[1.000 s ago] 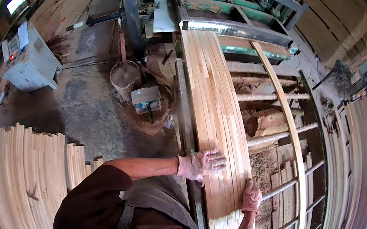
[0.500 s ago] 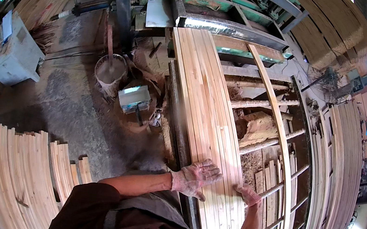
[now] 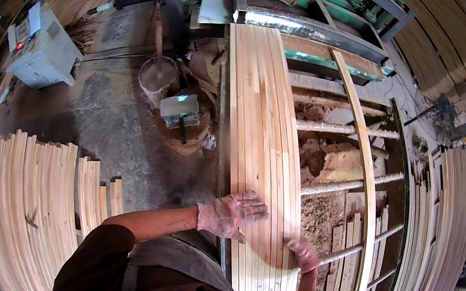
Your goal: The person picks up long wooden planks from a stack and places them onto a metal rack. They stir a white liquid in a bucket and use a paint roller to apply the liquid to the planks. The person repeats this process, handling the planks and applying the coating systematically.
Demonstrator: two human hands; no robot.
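Several long, pale wooden strips [image 3: 260, 119] lie side by side, forming a tight, flat panel that runs away from me. My left hand [image 3: 229, 213], in a dusty pinkish work glove, rests flat across the panel's left part with its fingers stretched out. Against the panel's right edge lies my right hand [image 3: 302, 254], gloved the same way, its fingers reaching onto the outermost strips. Neither hand is wrapped round a strip. A single loose strip [image 3: 360, 128] lies apart to the right, across the round bars [image 3: 352, 187] of a metal frame.
A green and grey machine [image 3: 315, 29] stands at the panel's far end. Strips are stacked at the lower left [image 3: 24, 188] and on the right [image 3: 436, 222]. On the left are a bucket [image 3: 158, 77], a small box [image 3: 180, 109] and a pale control cabinet [image 3: 43, 53]. Sawdust lies under the bars.
The whole view has shifted a little. My left hand stays flat on the strips and my right hand stays at their right edge; both sit about where they were on the panel.
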